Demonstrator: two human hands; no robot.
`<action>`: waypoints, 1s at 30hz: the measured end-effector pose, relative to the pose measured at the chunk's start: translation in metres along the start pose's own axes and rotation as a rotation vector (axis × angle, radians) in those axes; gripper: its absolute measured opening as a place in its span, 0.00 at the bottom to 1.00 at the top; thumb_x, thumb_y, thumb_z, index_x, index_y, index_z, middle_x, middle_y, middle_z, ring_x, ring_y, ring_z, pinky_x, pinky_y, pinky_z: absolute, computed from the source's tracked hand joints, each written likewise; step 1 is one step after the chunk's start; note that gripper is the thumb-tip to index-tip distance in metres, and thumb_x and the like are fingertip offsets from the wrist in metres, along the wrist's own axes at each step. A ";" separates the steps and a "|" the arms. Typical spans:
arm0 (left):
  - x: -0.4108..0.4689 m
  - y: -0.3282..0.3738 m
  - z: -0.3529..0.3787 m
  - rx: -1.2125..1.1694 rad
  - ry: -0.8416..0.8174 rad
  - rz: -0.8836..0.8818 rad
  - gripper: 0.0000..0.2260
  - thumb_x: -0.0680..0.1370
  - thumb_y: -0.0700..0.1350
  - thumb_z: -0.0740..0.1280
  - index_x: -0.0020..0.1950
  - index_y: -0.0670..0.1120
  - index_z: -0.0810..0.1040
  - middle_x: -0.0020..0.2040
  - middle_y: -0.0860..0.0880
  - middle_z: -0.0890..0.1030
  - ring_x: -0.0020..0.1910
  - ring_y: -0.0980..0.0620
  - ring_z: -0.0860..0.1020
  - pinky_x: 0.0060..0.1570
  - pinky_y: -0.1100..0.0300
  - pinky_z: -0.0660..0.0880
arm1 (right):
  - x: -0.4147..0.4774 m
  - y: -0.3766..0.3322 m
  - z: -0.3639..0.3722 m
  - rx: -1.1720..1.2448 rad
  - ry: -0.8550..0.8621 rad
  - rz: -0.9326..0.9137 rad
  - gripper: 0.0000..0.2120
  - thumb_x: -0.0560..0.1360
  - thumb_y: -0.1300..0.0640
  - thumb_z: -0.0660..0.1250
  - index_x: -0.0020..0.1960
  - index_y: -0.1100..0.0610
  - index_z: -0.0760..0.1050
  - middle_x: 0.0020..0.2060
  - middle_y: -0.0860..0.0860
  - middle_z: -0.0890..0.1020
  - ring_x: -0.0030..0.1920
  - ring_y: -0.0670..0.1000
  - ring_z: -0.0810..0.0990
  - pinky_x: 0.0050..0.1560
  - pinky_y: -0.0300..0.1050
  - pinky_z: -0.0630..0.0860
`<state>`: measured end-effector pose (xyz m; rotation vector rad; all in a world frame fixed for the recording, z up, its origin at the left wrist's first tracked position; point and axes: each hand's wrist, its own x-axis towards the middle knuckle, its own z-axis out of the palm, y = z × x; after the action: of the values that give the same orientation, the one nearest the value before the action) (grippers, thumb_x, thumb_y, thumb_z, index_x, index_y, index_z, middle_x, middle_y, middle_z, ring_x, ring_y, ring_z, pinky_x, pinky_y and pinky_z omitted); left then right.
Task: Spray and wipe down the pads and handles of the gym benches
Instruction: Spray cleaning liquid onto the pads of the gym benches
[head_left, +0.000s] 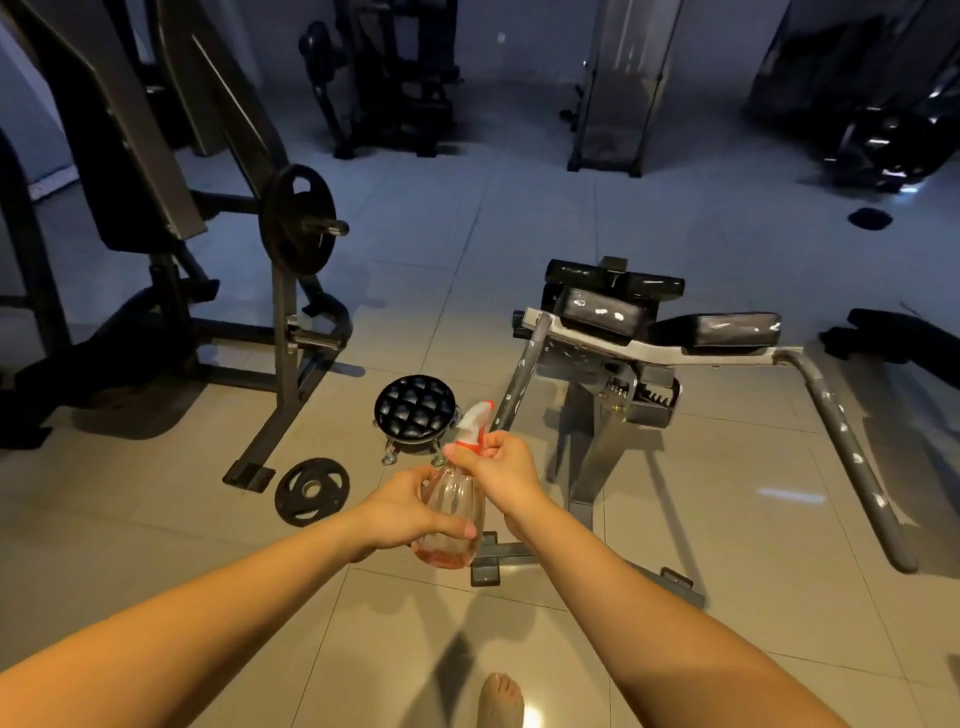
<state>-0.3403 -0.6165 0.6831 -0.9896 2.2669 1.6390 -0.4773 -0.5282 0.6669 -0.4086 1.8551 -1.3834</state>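
Note:
I hold a clear spray bottle (457, 512) with a little pink liquid at its bottom and a white-and-orange trigger head. My left hand (410, 512) wraps the bottle's body. My right hand (501, 462) grips the neck at the trigger. Just beyond stands a grey-framed gym bench (654, 351) with black pads (597, 312), one more pad (727, 327) to the right. White foam spots lie on the pads and on both grey handles, the left handle (519, 384) and the right handle (852, 462).
A round black quilted stool (414, 408) on castors stands left of the bottle. A loose weight plate (310, 491) lies on the tiled floor. A plate-loaded machine (291, 228) fills the left. My bare foot (501, 699) shows at the bottom. More machines stand at the back.

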 end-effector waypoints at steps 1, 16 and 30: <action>0.008 0.003 -0.005 0.008 -0.010 0.010 0.27 0.66 0.51 0.84 0.60 0.55 0.77 0.53 0.52 0.85 0.52 0.55 0.84 0.52 0.58 0.82 | 0.006 -0.007 -0.002 0.004 -0.012 -0.005 0.14 0.71 0.53 0.79 0.50 0.57 0.78 0.46 0.55 0.86 0.48 0.54 0.86 0.54 0.52 0.83; 0.091 -0.020 -0.082 0.100 -0.185 0.088 0.37 0.58 0.62 0.85 0.62 0.53 0.78 0.54 0.53 0.86 0.54 0.54 0.85 0.60 0.48 0.81 | 0.059 -0.028 0.039 0.051 0.135 -0.007 0.10 0.73 0.54 0.78 0.44 0.51 0.76 0.43 0.53 0.85 0.45 0.51 0.86 0.51 0.49 0.82; 0.098 -0.094 -0.172 0.302 -0.499 0.163 0.44 0.49 0.67 0.84 0.60 0.51 0.80 0.51 0.52 0.87 0.50 0.55 0.85 0.58 0.50 0.81 | 0.036 -0.009 0.165 0.221 0.458 0.159 0.12 0.71 0.55 0.80 0.45 0.57 0.78 0.39 0.52 0.85 0.39 0.48 0.85 0.44 0.44 0.83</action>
<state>-0.3185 -0.8269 0.6256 -0.2898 2.1862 1.3453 -0.3811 -0.6649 0.6423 0.1822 2.0064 -1.6448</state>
